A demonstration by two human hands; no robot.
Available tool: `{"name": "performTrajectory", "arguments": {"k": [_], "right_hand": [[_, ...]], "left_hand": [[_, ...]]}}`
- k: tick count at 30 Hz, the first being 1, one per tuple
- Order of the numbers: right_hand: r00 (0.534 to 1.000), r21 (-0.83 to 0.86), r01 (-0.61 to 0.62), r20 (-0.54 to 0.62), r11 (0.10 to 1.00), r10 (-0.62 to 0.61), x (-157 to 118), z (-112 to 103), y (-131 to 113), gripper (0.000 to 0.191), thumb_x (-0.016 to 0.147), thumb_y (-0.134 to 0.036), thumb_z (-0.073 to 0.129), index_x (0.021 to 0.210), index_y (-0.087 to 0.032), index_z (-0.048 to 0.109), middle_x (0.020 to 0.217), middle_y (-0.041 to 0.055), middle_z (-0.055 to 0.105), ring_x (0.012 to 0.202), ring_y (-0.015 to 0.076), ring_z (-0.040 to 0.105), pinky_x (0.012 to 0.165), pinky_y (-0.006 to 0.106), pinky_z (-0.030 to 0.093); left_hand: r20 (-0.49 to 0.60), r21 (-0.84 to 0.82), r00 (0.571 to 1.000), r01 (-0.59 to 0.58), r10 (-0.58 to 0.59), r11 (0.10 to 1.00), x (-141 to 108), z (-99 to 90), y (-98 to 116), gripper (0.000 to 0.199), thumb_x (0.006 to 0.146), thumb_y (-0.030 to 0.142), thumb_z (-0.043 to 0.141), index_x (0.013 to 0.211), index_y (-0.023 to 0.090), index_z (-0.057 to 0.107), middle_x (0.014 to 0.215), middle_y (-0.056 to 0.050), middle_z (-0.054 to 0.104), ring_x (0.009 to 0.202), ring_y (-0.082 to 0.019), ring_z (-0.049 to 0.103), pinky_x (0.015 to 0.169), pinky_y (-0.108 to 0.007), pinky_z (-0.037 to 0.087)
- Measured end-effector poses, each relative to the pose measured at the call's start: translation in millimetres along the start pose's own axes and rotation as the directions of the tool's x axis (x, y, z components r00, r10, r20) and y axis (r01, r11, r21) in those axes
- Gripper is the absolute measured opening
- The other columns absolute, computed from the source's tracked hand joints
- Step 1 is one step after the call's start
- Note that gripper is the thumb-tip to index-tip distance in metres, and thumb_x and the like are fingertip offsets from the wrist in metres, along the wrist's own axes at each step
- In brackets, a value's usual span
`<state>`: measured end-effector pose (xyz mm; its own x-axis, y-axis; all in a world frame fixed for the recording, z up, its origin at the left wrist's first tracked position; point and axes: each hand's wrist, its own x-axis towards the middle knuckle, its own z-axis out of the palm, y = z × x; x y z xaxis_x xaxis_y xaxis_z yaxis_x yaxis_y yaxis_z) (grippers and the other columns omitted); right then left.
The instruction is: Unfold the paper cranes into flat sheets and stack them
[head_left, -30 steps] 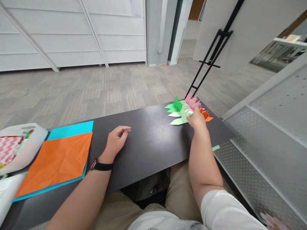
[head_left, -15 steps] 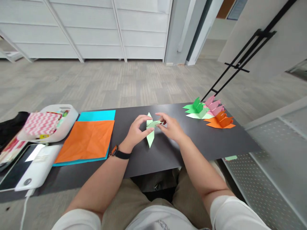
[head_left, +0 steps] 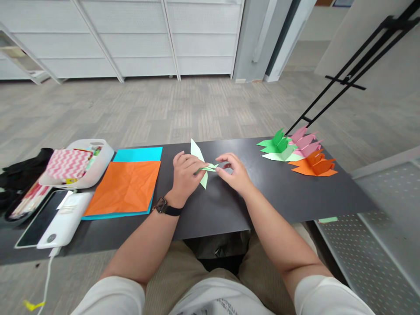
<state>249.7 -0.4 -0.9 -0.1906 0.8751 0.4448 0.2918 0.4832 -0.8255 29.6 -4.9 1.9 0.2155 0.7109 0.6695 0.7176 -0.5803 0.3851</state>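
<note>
1. The left hand [head_left: 188, 174] is curled around a pale green folded paper piece with long pointed ends [head_left: 197, 151]. Its thumb and fingers pinch the middle folds, and its palm faces down.
2. The right hand [head_left: 233, 173] is bent in a round shape, a bit like the letter C. There is a gap between its thumb and its pointing finger. Its thumb is right at the small tip of the pale green paper. The tip is tiny here, so I cannot tell if the right hand is pinching it or only touching it.
3. The pale green paper is between the two hands, over the middle of the dark, smooth table [head_left: 226, 214]. One long point sticks up past the left hand, away from the person. Another point comes out below the fingers.
4. A black watch with a square face [head_left: 161, 204] is on the left wrist.
5. To the right, on the table, some folded paper shapes with pointy petals sit close together: a bright green one [head_left: 278, 142], a pink one [head_left: 306, 144] and an orange one [head_left: 315, 165].
6. To the left of the left hand, a big creased orange paper sheet [head_left: 123, 186] lies flat on top of bright blue paper [head_left: 139, 154]. A white plastic basket [head_left: 101, 164] stands just beside them.
</note>
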Motion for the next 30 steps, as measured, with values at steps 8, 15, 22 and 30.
{"name": "performTrajectory", "arguments": {"k": [8,15,22,30], "right_hand": [[0.996,0.238,-0.072,0.058,0.969,0.060,0.0,4.1,0.2,0.025,0.093,-0.052,0.075,0.095,-0.027,0.075,0.113,0.0072,0.066,0.105,0.0227,0.067,0.085,0.038,0.059],[0.996,0.215,-0.088,0.035,0.973,0.082,0.3,6.1,2.2,0.030,0.091,-0.056,0.077,0.092,-0.026,0.074,0.109,0.0064,0.063,0.100,0.0215,0.065,0.082,0.036,0.058],[0.995,0.225,-0.097,0.038,0.970,0.090,-0.4,6.1,4.3,0.018,0.091,-0.043,0.077,0.095,-0.026,0.074,0.108,0.0054,0.063,0.101,0.0210,0.064,0.081,0.034,0.058],[0.991,0.259,-0.130,0.062,0.957,0.118,-0.6,8.3,7.7,0.017,0.086,-0.039,0.080,0.091,-0.025,0.072,0.107,0.0050,0.061,0.096,0.0199,0.064,0.077,0.033,0.058]], "left_hand": [[-0.022,0.057,0.999,-0.036,0.037,0.998,-1.3,-1.3,2.9,0.010,0.098,0.028,0.073,0.094,0.032,0.081,0.094,0.000,0.083,0.102,-0.024,0.071,0.120,-0.055,0.038],[-0.008,0.065,0.999,-0.049,0.050,0.997,-2.8,-0.4,1.1,0.012,0.099,0.027,0.072,0.095,0.033,0.082,0.096,0.000,0.083,0.104,-0.024,0.071,0.123,-0.056,0.036],[-0.028,0.071,0.996,-0.082,0.085,0.994,-2.0,-3.2,2.8,0.013,0.099,0.026,0.072,0.097,0.034,0.081,0.096,0.000,0.082,0.104,-0.025,0.070,0.124,-0.059,0.035],[-0.055,0.136,0.995,-0.073,0.081,0.988,-1.5,-6.6,4.8,0.015,0.099,0.023,0.071,0.097,0.034,0.081,0.098,0.000,0.082,0.105,-0.026,0.068,0.120,-0.057,0.036]]}}
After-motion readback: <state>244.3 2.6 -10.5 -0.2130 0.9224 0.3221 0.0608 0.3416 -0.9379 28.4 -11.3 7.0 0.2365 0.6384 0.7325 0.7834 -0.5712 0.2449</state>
